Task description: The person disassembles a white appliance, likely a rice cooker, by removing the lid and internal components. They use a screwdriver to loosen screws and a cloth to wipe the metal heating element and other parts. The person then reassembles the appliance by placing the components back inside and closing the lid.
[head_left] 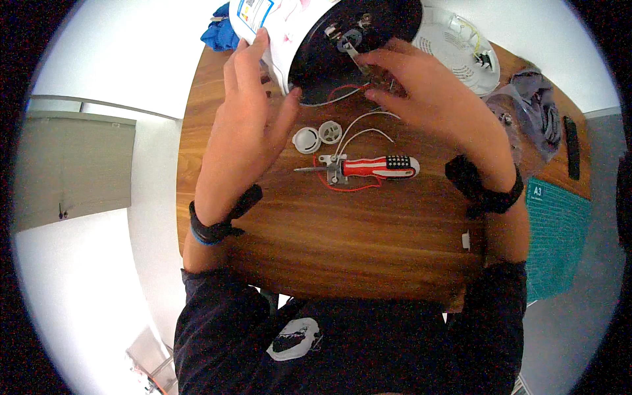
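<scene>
A white, drum-shaped appliance shell (pixel 283 33), like a rice cooker's body, lies tilted with its dark open side facing right. My left hand (pixel 253 125) grips its near left side, fingers on the white outer wall and thumb at the rim. At the opening, my right hand (pixel 434 92) pinches a metal strip (pixel 355 56) that reaches to metal fittings (pixel 345 34) inside. Red and white wires run below its fingertips, which are partly hidden. Closer to me, a red-and-white screwdriver (pixel 378 166) lies across a small metal switch part (pixel 336 172) with wires attached.
Two round white plastic pieces (pixel 317 137) sit beside the screwdriver. A white vented cover (pixel 461 52) with wires stands behind my right hand. At right are a plastic bag (pixel 536 108), a black bar (pixel 572 148) and a green cutting mat (pixel 556 243). One small white piece (pixel 466 240) lies nearer.
</scene>
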Available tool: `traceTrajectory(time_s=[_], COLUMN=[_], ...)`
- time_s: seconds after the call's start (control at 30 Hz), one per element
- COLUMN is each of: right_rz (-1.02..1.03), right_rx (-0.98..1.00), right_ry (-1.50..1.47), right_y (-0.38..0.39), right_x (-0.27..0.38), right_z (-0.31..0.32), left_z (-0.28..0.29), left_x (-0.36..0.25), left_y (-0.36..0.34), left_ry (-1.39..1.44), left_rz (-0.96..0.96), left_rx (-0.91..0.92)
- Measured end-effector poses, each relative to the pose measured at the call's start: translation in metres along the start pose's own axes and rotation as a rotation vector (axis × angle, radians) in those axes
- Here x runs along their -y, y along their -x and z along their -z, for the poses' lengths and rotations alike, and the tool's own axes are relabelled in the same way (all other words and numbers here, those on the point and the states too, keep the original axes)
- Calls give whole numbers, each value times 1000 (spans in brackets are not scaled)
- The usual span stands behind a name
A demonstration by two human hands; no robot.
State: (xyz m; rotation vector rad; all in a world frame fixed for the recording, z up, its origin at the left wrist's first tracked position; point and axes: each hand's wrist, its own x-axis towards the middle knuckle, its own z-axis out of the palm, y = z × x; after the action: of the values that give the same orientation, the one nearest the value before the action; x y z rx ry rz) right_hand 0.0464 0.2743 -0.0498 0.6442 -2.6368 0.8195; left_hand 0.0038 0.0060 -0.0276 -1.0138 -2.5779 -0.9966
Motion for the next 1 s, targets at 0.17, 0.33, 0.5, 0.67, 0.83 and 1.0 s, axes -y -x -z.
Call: traceTrajectory(time_s=[0.17, 0.33, 0.5, 0.67, 0.83, 1.0], right_rz=[1, -87, -66, -169, -154, -162], right_rx=[15, -133, -507, -260, -131, -87], right_ry=[17, -11, 138, 148, 67, -15], right_y=[2, -8, -19, -9, -8, -15], right_x=[1, 12, 27, 14, 18, 36], right_z=[-2, 21, 38, 41, 24, 27], left_z=[6, 12, 14, 13, 11, 5], left_x=[2, 11, 1, -6, -12, 1], left_y=[-1, -4, -9, -12, -10, -16], left_ry=[-79, -157, -131, -127, -208, -108], left_rz=[-63, -175, -179, -208, -223, -277], left_rx=[-11, -51, -102, -56, -99, -265])
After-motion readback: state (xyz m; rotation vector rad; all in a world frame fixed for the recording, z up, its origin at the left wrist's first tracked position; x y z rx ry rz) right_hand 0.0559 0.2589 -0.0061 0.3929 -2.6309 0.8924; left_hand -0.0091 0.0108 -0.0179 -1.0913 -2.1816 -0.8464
